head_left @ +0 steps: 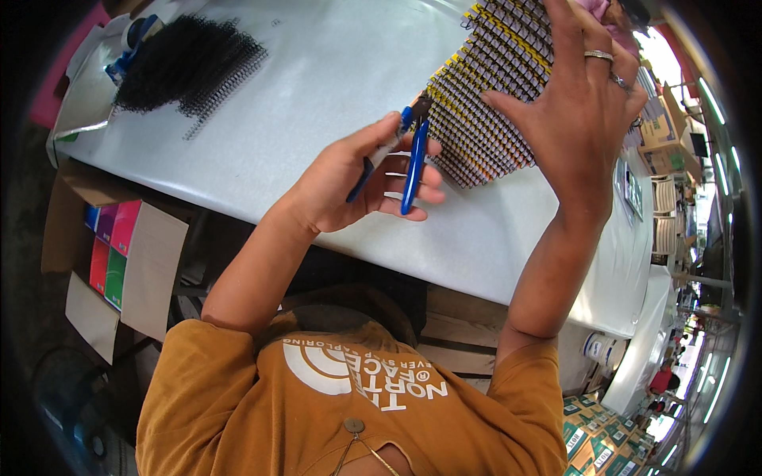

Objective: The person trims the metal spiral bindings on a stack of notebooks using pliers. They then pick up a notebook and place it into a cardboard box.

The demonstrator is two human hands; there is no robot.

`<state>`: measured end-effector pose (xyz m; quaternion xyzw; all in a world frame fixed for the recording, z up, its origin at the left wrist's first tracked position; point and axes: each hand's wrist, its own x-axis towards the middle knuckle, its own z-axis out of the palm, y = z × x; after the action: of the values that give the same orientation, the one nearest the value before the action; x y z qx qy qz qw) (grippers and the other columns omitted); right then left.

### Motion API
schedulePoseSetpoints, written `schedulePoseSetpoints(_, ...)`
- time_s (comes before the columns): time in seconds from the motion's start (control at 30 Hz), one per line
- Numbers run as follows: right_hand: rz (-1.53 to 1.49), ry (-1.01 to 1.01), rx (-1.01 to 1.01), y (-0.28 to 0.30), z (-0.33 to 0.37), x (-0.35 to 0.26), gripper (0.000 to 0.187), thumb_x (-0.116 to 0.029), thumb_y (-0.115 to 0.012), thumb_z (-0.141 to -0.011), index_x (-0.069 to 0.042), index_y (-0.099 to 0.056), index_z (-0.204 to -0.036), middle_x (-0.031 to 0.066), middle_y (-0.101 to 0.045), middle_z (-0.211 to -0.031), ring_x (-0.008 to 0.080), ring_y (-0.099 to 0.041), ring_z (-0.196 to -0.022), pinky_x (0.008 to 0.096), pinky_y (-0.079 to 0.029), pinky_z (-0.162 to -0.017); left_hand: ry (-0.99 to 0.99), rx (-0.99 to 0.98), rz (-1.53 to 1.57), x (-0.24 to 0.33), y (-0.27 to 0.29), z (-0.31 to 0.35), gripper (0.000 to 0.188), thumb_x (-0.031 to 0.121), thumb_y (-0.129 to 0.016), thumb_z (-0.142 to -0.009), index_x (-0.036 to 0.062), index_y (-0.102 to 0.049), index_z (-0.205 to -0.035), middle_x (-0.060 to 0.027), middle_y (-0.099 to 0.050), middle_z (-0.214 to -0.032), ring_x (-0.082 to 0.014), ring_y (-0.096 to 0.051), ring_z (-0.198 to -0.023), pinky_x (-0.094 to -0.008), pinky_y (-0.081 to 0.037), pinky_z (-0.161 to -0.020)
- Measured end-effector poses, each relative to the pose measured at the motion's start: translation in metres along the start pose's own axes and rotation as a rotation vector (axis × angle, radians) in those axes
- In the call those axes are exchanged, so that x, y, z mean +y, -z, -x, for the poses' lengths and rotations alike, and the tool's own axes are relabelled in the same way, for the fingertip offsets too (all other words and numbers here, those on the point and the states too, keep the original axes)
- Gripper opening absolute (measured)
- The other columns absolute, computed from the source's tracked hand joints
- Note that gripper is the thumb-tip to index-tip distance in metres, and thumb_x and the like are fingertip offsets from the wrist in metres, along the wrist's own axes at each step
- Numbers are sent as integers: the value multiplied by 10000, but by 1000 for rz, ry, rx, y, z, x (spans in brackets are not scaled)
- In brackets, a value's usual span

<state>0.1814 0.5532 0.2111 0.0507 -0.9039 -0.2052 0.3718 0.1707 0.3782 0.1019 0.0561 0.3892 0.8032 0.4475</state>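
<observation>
My left hand (337, 174) is closed around a pair of blue-handled pliers (414, 166). The thumb lies along one handle, the fingers curl near the other, and the handles stand apart. The dark jaws meet the left edge of a stack of spiral-bound notebooks (488, 99), whose rows of black coils show over white and yellow edges. Over the right side of that stack my right hand (583, 103) is open, fingers and thumb spread; whether its fingertips press on the stack I cannot tell. A heap of loose black spiral coils (190, 67) lies at the far left.
The white-covered table (317, 87) curves across in front of me. Below its left edge stands a cardboard box (155, 254) with colourful packs. A white bucket (603, 349) and stacked cartons (607, 436) are at lower right. Another person's pink sleeve (595, 8) shows at the far side.
</observation>
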Motion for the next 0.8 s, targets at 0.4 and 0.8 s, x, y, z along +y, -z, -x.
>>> schedulePoseSetpoints(0.4,43,8,52,-7,0,0,1090,-153,-878,-369,-216,-409,-1350,39,-452,-1228,255,-406,-1135,451,-283,-981,-82,238,-598,-13,15,-14,500,468,-352,-958,39,-513,-1156,-82,-598,-878,-216,-591,-793,-357,-486,-696)
schedulePoseSetpoints(0.8,0,46,152,-13,1,2,1099,-161,-880,-361,-211,-405,-1350,44,-445,-1235,254,-391,-1162,442,-284,-989,-126,412,-972,-18,10,-16,462,461,-363,-958,50,-513,-1108,-48,-551,-773,-147,-557,-678,-280,-471,-622)
